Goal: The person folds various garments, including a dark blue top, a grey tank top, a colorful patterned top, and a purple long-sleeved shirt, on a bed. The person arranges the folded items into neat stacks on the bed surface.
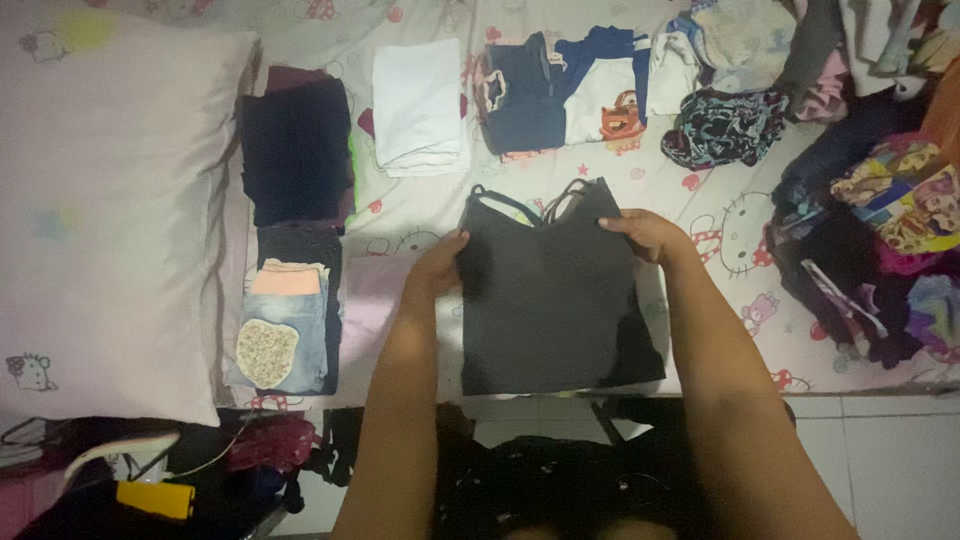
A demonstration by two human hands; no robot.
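I'm seeing both hands pinching the upper edge of a dark grey strappy cotton tank top [555,300] lying flat on the printed bedsheet [700,200]: left hand [440,262] closed on the left shoulder corner, right hand [645,232] closed on the right one. I'm reading this as the smoothing step before a fold. Next move is calling for an even fold, then a spot beside the folded white stack [418,105] and dark folded pile [297,150].
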